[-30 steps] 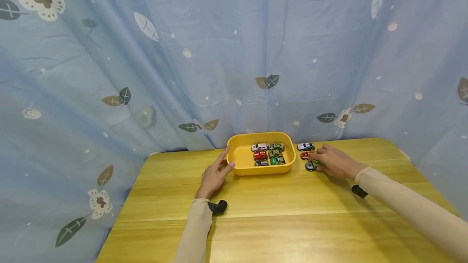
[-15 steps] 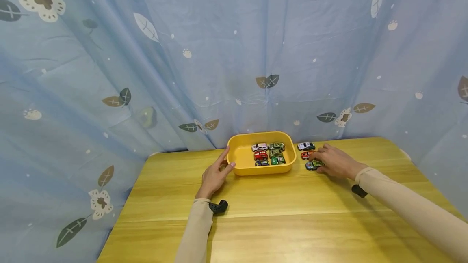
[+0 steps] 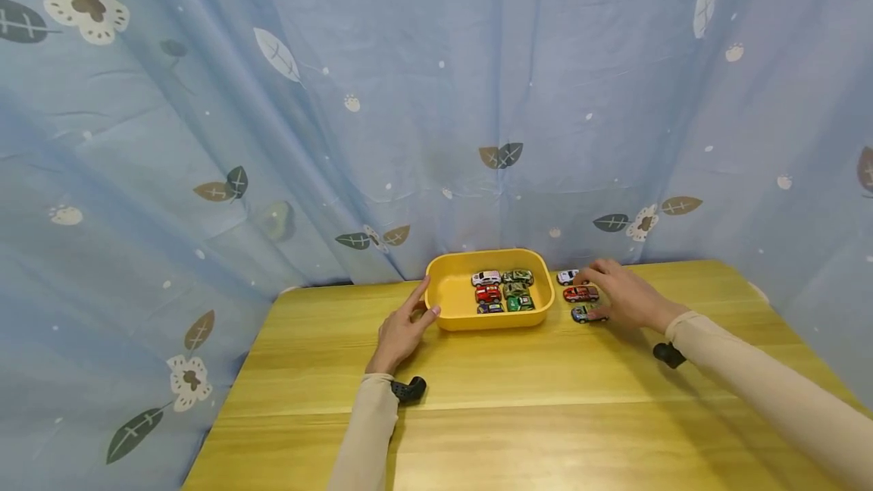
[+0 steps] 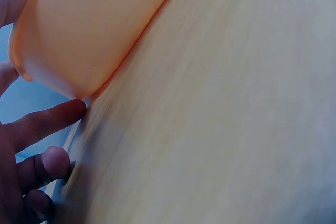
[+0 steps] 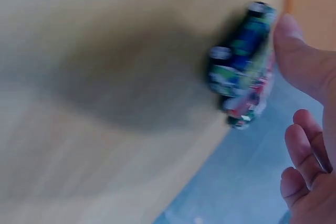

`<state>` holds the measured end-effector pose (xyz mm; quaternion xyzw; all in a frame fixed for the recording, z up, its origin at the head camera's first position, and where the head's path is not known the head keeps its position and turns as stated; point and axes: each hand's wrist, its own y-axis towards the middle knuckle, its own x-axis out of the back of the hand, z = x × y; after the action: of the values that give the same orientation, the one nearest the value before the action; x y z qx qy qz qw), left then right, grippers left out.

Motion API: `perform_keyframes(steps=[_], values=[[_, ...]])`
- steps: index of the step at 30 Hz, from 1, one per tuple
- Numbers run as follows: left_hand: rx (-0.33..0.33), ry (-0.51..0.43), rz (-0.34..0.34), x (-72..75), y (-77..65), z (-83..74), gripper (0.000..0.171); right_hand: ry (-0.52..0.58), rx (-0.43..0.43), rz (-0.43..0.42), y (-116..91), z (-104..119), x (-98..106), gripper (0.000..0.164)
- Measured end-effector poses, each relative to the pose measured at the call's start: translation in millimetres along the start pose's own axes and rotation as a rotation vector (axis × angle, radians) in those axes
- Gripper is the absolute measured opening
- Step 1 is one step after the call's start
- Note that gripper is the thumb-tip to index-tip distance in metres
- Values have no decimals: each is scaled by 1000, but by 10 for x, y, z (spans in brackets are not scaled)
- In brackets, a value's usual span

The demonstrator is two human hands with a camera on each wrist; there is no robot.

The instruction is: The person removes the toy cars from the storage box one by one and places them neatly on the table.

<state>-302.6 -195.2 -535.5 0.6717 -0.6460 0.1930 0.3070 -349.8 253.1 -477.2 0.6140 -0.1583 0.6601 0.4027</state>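
My left hand (image 3: 401,332) touches the left end of a yellow plastic tray (image 3: 446,322), index finger at the back corner and thumb at the front. Its fingers meet the tray's outer wall (image 4: 94,30) in the left wrist view. To the tray's right, three toy cars stand in a column: a white one (image 3: 565,277) at the back, a red one (image 3: 581,294) and a blue-green one (image 3: 583,314) in front. Over them hovers my right hand (image 3: 624,294), fingers loosely bent and holding nothing. Its thumb overlaps the front car (image 5: 241,51) in the right wrist view.
Inside the tray, several toy cars, among them a red one (image 3: 487,294) and a green one (image 3: 520,303), fill the right part in two columns. A blue patterned curtain (image 3: 409,97) hangs behind the wooden table (image 3: 511,430).
My right hand has drawn its fingers back from the column, so the red car now shows in full; its fingertips reach the white car. The left hand stays at the tray.
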Motion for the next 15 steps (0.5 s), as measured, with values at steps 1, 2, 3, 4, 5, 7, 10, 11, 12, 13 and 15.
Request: perform_keyframes(steps=[1, 2, 3, 4, 5, 7, 10, 11, 12, 13, 15], values=[[0, -1, 3, -2, 0, 1, 68, 17, -6, -16, 21, 8, 20, 56], [2, -3, 6, -4, 0, 1, 68, 40, -19, -27, 47, 18, 40, 51], [5, -5, 6, -6, -1, 0, 68, 57, -29, -39, 75, 30, 59, 46], [9, -6, 7, -8, -1, -2, 68, 76, -44, -49, 103, 39, 73, 42], [13, -8, 9, -9, -2, -3, 68, 94, -59, -57, 133, 46, 83, 40], [21, -7, 9, -11, -4, -7, 68, 117, -90, -73, 199, 59, 86, 36], [24, -5, 5, -7, -6, -13, 67, 138, -130, -81, 310, 90, 74, 38], [22, -4, 4, -5, -7, -15, 67, 140, -138, -80, 350, 99, 63, 39], [19, -4, 3, -2, -8, -16, 66, 145, -148, -76, 392, 114, 52, 41], [18, -4, 2, 0, -9, -16, 66, 147, -154, -69, 435, 132, 39, 43], [14, -5, 4, 5, -12, -16, 66, 156, -166, -49, 520, 178, 9, 46]])
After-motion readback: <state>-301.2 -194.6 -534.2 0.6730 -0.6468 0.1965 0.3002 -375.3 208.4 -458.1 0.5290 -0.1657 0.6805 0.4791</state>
